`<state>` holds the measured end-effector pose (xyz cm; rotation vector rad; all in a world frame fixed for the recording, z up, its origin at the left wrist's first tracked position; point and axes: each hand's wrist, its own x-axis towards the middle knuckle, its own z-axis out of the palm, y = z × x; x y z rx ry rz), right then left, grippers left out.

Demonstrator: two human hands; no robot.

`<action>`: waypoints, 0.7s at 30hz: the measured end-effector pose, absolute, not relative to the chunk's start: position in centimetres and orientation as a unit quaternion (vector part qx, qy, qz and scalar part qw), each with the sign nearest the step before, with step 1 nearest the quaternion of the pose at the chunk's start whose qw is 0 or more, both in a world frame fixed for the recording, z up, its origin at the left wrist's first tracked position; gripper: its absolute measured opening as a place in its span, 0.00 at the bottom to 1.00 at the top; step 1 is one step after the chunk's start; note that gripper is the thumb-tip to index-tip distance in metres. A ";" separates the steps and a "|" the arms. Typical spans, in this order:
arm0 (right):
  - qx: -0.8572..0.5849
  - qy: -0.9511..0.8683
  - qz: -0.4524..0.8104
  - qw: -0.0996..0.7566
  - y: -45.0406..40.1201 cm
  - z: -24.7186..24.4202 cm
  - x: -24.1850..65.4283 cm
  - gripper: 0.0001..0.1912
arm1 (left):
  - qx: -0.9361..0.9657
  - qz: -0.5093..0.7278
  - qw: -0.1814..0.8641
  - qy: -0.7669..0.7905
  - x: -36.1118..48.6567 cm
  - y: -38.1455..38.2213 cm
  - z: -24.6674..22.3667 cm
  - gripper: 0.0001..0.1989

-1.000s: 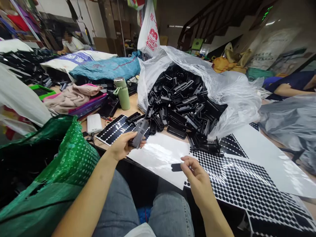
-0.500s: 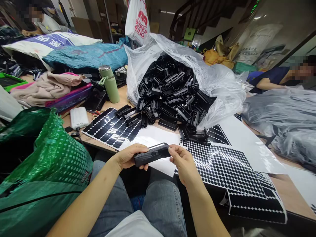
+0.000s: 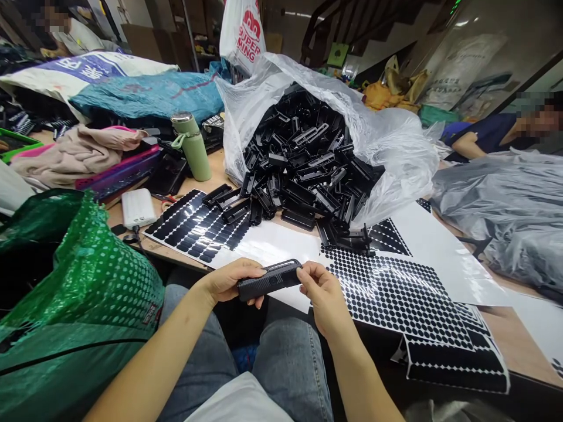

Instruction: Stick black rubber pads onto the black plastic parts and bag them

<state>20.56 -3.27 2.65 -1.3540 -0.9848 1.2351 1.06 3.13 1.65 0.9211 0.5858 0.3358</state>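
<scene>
A: Where is the case [image 3: 267, 283]?

B: Up in the air between both hands, by the near edge of the table [image 3: 523, 346]. Its right end tips up a little.

A: What is the left hand [image 3: 229, 282] doing?

B: It grips the left end. The thumb lies on top and the fingers curl under.

A: And the right hand [image 3: 324, 296]?

B: Its thumb and first finger pinch the right end. I can't tell if there is something thin under them.

A: So how do you do this well?

B: I'd keep the left hand firm, so the case can't roll. I think the right thumb should press softly and flat. If it pushes hard, the case could twist.

A: Anything else?

B: Keep the long top side facing up, so you can see it. I'd keep elbows off the dotted sheet [image 3: 387, 293] too, since it could slide. The pile [image 3: 303, 158] of black parts is well apart from the hands, past the white sheet [image 3: 268, 246], so there's room.
</scene>
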 end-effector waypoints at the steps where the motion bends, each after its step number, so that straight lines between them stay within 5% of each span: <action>1: -0.560 -0.407 0.514 0.507 -3.3 2.7 20.6 0.12 | 0.436 0.158 0.842 0.276 1.1 3.1 1.6 0.14; 21: -0.617 -0.460 0.415 0.486 -3.8 2.8 20.2 0.10 | 0.441 0.146 0.842 0.275 1.3 2.9 1.6 0.14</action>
